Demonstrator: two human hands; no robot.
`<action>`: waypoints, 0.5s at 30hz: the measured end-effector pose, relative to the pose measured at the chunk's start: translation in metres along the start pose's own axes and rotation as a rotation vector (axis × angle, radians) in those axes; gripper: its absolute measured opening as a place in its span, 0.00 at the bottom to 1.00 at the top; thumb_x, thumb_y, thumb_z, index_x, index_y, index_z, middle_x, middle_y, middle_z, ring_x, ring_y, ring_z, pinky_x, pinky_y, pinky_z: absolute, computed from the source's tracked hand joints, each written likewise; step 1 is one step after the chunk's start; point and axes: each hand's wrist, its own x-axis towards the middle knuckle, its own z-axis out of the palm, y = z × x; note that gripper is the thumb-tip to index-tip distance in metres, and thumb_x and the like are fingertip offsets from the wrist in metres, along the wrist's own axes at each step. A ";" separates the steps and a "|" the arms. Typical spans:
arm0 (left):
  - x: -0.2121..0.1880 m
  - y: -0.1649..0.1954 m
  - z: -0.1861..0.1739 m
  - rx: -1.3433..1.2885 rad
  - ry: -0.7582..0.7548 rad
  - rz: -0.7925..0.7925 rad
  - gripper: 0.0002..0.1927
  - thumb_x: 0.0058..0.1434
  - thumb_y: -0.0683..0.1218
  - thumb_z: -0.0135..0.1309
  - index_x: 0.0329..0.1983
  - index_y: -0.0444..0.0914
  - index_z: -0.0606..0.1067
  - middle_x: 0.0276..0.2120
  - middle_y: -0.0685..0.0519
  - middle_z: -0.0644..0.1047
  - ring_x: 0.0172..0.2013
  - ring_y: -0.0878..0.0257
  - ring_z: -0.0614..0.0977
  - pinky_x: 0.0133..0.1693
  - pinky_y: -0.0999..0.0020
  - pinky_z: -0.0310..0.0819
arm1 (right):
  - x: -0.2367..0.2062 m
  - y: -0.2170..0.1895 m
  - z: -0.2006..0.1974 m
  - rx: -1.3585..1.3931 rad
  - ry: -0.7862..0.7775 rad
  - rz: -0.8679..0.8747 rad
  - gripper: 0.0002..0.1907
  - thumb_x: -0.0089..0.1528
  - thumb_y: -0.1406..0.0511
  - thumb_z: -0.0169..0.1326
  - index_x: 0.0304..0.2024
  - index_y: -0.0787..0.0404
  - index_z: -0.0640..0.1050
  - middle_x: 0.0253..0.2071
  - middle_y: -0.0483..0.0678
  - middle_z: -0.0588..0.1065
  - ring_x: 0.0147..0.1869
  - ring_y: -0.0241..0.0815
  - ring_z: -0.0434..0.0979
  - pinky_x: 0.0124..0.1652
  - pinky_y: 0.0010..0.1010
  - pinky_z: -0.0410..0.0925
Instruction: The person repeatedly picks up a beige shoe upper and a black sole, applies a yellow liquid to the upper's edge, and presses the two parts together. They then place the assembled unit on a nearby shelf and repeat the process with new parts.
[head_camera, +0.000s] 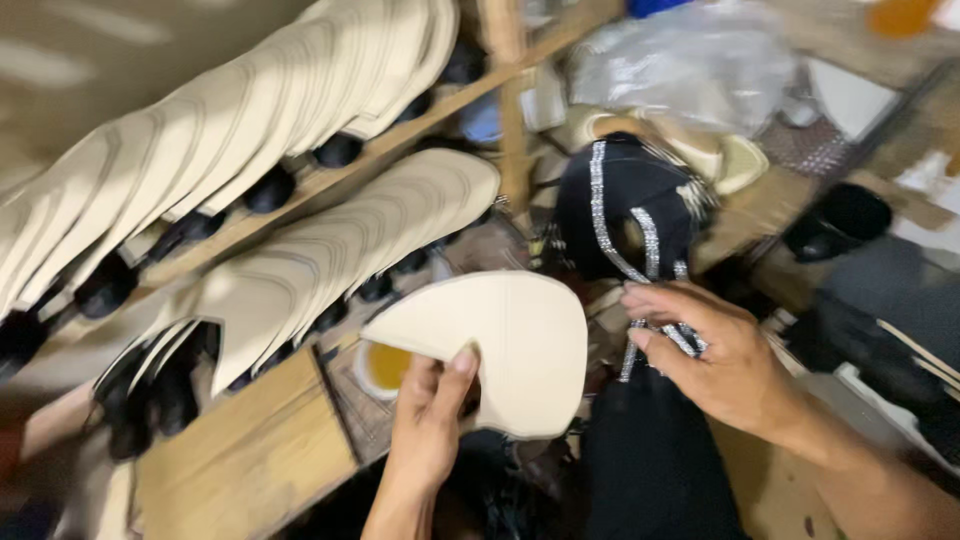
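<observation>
**Mia:** What is sitting far off to the left of the fingers?

**Ben:** Rows of cream soles are leaning on a wooden rack, one after the other. Black heels are poking out under them. A second row of soles is lying lower down, closer to the fingers.

**Mia:** What is the left hand doing?

**Ben:** It is holding one cream sole. The thumb is pressing on the front and the other fingers are hiding behind, so the hand is gripping it tight. The sole is sticking up above the fingers. Its long side is running from the pointy end at the left to the big round end at the right.

**Mia:** And just below the pointy end?

**Ben:** A little round pot with something yellow in it is sitting there, close beside the left thumb.

**Mia:** What is the right hand doing?

**Ben:** Its fingers are curling and pinching a sparkly strap. The strap is running up from the fingers to a black shoe top.

**Mia:** Which hand is nearer the shoe top?

**Ben:** The right one. It is touching the strap. The sole is just beside it, to the left of those fingers, almost touching.

**Mia:** And far right?

**Ben:** Dark, blurry things. I cannot tell what they are.
</observation>
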 end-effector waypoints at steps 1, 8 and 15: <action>-0.013 -0.003 -0.017 -0.059 0.029 0.015 0.17 0.66 0.47 0.51 0.55 0.34 0.74 0.43 0.54 0.82 0.42 0.68 0.81 0.45 0.71 0.77 | 0.008 -0.009 0.013 -0.050 -0.053 -0.025 0.22 0.58 0.68 0.61 0.56 0.64 0.77 0.51 0.50 0.81 0.53 0.41 0.83 0.50 0.30 0.74; -0.080 0.002 -0.108 -0.200 0.168 0.049 0.16 0.63 0.42 0.52 0.55 0.36 0.71 0.42 0.53 0.81 0.42 0.67 0.81 0.46 0.70 0.75 | 0.058 -0.052 0.142 -0.089 -0.378 -0.226 0.20 0.59 0.65 0.61 0.54 0.62 0.79 0.53 0.50 0.78 0.53 0.45 0.81 0.52 0.31 0.72; -0.120 0.003 -0.154 -0.249 0.170 -0.001 0.10 0.69 0.44 0.50 0.48 0.32 0.74 0.36 0.51 0.81 0.35 0.68 0.81 0.41 0.71 0.76 | 0.084 -0.071 0.247 -0.291 -0.397 -0.581 0.28 0.51 0.53 0.67 0.48 0.62 0.82 0.65 0.56 0.69 0.71 0.57 0.63 0.62 0.49 0.62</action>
